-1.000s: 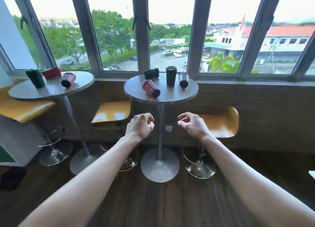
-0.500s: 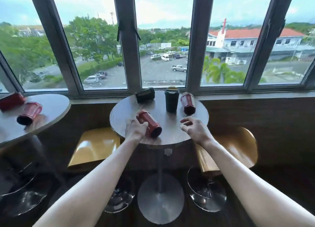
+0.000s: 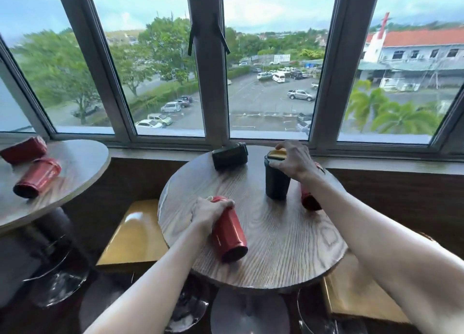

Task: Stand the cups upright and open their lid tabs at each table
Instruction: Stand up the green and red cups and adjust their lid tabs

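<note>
1. A round wood-grain tabletop [image 3: 276, 245] is seen by the window, with four cups on it.
2. A red ribbed cup lying on its side [image 3: 229, 233] is held near its far end by the left hand [image 3: 208, 212]; the grip is closed around the cup body, whose near end points toward the camera.
3. A dark upright cup with a yellow lid tab [image 3: 276, 180] stands toward the far right of the tabletop. The right hand [image 3: 293, 161] is placed over its top, the fingers [image 3: 281, 146] curled at the lid; whether the tab is pinched cannot be told.
4. A second red cup on its side [image 3: 310, 200] is seen just right of the dark cup, largely hidden by the right forearm.
5. A dark cup lying on its side [image 3: 229, 156] rests at the far edge, by the window frame.
6. On a neighbouring round tabletop [image 3: 82, 163] to the left, two more red cups [image 3: 37, 178] lie on their sides.
7. Yellow stool seats [image 3: 135, 235] are seen beneath.
</note>
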The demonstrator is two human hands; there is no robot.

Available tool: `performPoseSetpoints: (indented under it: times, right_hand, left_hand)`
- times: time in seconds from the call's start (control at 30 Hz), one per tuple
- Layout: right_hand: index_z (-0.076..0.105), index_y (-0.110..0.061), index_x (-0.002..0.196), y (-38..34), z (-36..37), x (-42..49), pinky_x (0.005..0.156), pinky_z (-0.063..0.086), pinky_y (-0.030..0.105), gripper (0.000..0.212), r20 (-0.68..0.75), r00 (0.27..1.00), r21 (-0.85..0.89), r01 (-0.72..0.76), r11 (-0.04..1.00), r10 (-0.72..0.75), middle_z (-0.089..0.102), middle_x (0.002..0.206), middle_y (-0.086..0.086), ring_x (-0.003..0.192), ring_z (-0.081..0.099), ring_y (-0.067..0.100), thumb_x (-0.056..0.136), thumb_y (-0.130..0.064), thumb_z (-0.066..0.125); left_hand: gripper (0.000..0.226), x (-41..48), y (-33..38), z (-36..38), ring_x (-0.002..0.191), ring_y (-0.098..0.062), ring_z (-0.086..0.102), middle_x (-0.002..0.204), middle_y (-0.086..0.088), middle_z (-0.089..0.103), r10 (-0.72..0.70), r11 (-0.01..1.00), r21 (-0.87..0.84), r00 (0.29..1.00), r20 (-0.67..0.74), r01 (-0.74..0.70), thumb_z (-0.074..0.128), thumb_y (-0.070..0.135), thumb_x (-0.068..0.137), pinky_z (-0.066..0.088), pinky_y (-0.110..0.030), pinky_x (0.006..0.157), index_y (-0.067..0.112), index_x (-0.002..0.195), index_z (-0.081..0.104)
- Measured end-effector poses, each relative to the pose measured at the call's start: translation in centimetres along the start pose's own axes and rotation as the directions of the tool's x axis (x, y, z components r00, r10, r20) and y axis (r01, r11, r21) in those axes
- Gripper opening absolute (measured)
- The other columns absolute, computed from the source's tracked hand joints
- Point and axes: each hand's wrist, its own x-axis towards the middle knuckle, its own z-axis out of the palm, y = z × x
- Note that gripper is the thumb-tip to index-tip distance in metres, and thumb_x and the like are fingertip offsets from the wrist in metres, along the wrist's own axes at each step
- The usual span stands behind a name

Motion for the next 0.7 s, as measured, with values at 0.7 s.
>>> performPoseSetpoints:
  times: [0.7]
  right_hand:
    - [0.052, -0.025, 0.125, 1.9, 2.5, 2.1, 0.098, 0.041, 0.037, 0.069, 0.086, 0.991, 0.053, -0.107, 0.993, 0.102, 0.053, 0.125, 0.017, 0.117, 0.052, 0.034, 0.066, -0.042, 0.084]
  left_hand:
    - [0.113, -3.1, 0.3, 1.5, 0.123, -0.016, 0.042, 0.13, 0.005, 0.04, 0.805, 0.593, 0.041, 0.592, -0.048, -0.804, 0.094, 0.039, 0.048, 0.043, -0.034, 0.101, 0.029, 0.141, 0.029]
